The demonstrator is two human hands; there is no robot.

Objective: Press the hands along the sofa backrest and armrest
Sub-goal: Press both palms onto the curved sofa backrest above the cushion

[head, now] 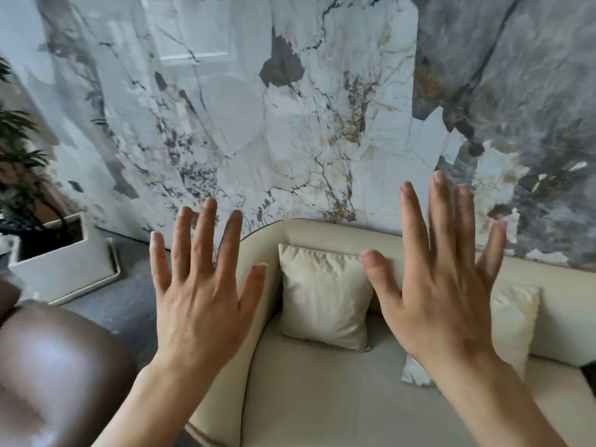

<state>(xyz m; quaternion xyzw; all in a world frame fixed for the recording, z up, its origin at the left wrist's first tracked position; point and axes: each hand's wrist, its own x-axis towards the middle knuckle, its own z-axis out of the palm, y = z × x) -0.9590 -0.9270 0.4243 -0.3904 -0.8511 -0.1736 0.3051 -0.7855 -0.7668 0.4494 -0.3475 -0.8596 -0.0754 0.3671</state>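
Note:
A cream sofa fills the lower middle and right, with a curved backrest (325,232) against the marble wall and an armrest (254,321) running down its left side. My left hand (200,304) is held up in the air over the armrest, fingers spread, palm away from me, holding nothing. My right hand (442,298) is raised the same way in front of the backrest, fingers apart and empty. I cannot tell that either hand touches the sofa. A cream pillow (325,295) leans on the backrest between the hands; a second pillow (516,324) is partly hidden behind my right hand.
A marble-patterned wall (290,108) stands right behind the sofa. A white square planter (61,262) with a green plant sits on the dark floor at the left. A glossy brown leather seat (54,375) fills the lower left corner. The grey seat cushion (338,391) lies below the pillows.

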